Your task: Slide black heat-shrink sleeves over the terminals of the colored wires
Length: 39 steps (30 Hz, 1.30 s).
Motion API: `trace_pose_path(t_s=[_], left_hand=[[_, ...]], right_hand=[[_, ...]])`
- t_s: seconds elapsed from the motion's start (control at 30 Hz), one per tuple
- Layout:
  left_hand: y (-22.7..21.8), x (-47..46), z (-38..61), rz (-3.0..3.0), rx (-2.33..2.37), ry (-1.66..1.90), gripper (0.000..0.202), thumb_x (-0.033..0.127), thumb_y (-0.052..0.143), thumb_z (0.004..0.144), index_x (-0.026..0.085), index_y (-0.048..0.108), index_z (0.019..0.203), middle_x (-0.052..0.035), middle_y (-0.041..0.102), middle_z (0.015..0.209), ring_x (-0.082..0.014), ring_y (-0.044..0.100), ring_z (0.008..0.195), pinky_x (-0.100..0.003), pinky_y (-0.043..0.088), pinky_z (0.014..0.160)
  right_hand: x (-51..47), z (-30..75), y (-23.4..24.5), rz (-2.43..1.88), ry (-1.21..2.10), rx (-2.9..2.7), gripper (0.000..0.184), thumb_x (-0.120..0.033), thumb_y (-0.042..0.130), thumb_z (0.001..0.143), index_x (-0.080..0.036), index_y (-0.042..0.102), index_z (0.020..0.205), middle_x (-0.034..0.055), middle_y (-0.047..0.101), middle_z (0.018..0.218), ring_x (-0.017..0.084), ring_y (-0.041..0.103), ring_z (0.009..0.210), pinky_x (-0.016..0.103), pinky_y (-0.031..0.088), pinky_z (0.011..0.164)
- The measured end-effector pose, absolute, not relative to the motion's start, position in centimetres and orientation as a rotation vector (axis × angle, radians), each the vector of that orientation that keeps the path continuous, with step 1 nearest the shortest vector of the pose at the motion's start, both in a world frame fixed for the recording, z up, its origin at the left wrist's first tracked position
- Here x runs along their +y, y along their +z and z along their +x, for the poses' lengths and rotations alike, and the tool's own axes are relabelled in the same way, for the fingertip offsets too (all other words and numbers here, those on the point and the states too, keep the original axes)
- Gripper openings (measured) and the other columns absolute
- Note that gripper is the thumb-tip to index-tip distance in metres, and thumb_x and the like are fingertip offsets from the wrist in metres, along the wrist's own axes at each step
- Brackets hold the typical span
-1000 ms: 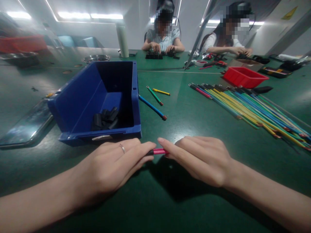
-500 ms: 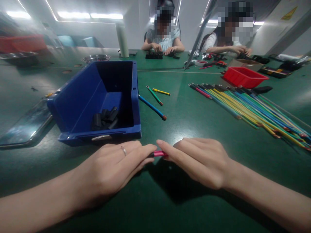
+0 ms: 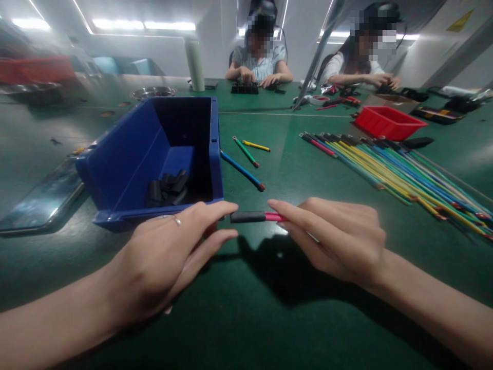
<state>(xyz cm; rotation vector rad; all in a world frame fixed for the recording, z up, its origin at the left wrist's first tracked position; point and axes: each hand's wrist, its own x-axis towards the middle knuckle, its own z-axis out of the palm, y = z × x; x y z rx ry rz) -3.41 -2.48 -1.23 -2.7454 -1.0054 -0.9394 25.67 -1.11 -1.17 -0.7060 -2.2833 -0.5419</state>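
Observation:
My right hand (image 3: 335, 236) pinches a short red cable (image 3: 274, 217) between thumb and fingers. A black sleeve (image 3: 248, 217) covers the cable's left end, which points toward my left hand (image 3: 181, 241). The left thumb and forefinger are spread apart just short of that sleeve, with nothing between them. Behind the left hand stands a blue bin (image 3: 162, 209) holding several black sleeves (image 3: 167, 187). Beyond my hands lie a blue cable (image 3: 242, 170), a green cable (image 3: 246, 152) and a yellow cable (image 3: 256, 146).
Several coloured cables (image 3: 396, 174) lie in a row at right, near a red tray (image 3: 389, 123). A phone (image 3: 42, 200) rests left of the bin. Two people (image 3: 258, 67) work across the green table (image 3: 316, 329). A slanted metal pole (image 3: 318, 54) rises at the back.
My left fingers have let go of the black sleeve and opened, baring it. My right hand has moved slightly up and to the right with the red cable.

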Motion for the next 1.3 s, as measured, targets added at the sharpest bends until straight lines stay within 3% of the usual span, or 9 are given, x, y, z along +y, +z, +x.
trace_pose_path(t_s=[0.2, 0.43, 0.87, 1.13, 1.3], left_hand=[[-0.9, -3.1, -3.2, -2.696, -1.067, -0.953, 0.027, 0.033, 0.049, 0.121, 0.023, 0.060, 0.144, -0.0035, 0.085, 0.121, -0.0187, 0.085, 0.105, -0.025, 0.064, 0.098], [-0.4, -2.8, -4.2, -2.709, -1.004, -0.830, 0.031, 0.040, 0.049, 0.121, 0.026, 0.062, 0.144, -0.0002, 0.086, 0.108, -0.0152, 0.084, 0.083, -0.021, 0.064, 0.081], [0.7, -2.6, -4.7, -2.805, -1.102, -0.832, 0.036, 0.046, 0.050, 0.118, 0.036, 0.071, 0.146, 0.0006, 0.087, 0.097, -0.0193, 0.085, 0.080, -0.024, 0.069, 0.077], [-0.4, -2.7, -3.6, -2.696, -1.098, -0.975, 0.042, 0.049, 0.041, 0.120, 0.034, 0.075, 0.140, 0.0001, 0.083, 0.085, -0.0172, 0.079, 0.068, -0.022, 0.064, 0.065], [0.5, -2.6, -4.2, -2.852, -1.083, -0.791, 0.038, 0.047, 0.049, 0.118, 0.036, 0.075, 0.144, 0.0008, 0.084, 0.087, -0.0162, 0.080, 0.070, -0.021, 0.065, 0.070]], right_hand=[[-1.0, 25.8, -0.9, -0.686, -0.546, -2.279, 0.020, -0.013, 0.058, 0.110, -0.011, 0.075, 0.121, -0.0030, 0.062, 0.067, 0.010, 0.052, 0.056, 0.027, 0.038, 0.054], [-1.1, 25.9, -0.9, -0.689, -0.535, -2.305, 0.022, -0.010, 0.060, 0.108, -0.014, 0.073, 0.124, -0.0034, 0.064, 0.069, 0.010, 0.055, 0.057, 0.026, 0.040, 0.055], [-1.2, 25.8, -0.9, -0.675, -0.499, -2.309, 0.022, -0.008, 0.064, 0.105, -0.012, 0.075, 0.123, -0.0023, 0.066, 0.071, 0.010, 0.059, 0.057, 0.027, 0.041, 0.054], [-1.4, 26.0, -1.0, -0.663, -0.504, -2.324, 0.023, -0.007, 0.061, 0.105, -0.011, 0.073, 0.125, -0.0029, 0.066, 0.069, 0.011, 0.058, 0.058, 0.027, 0.042, 0.055], [-1.6, 25.8, -1.1, -0.665, -0.449, -2.340, 0.028, -0.006, 0.066, 0.102, -0.012, 0.073, 0.129, -0.0029, 0.069, 0.073, 0.010, 0.061, 0.059, 0.027, 0.044, 0.056]])
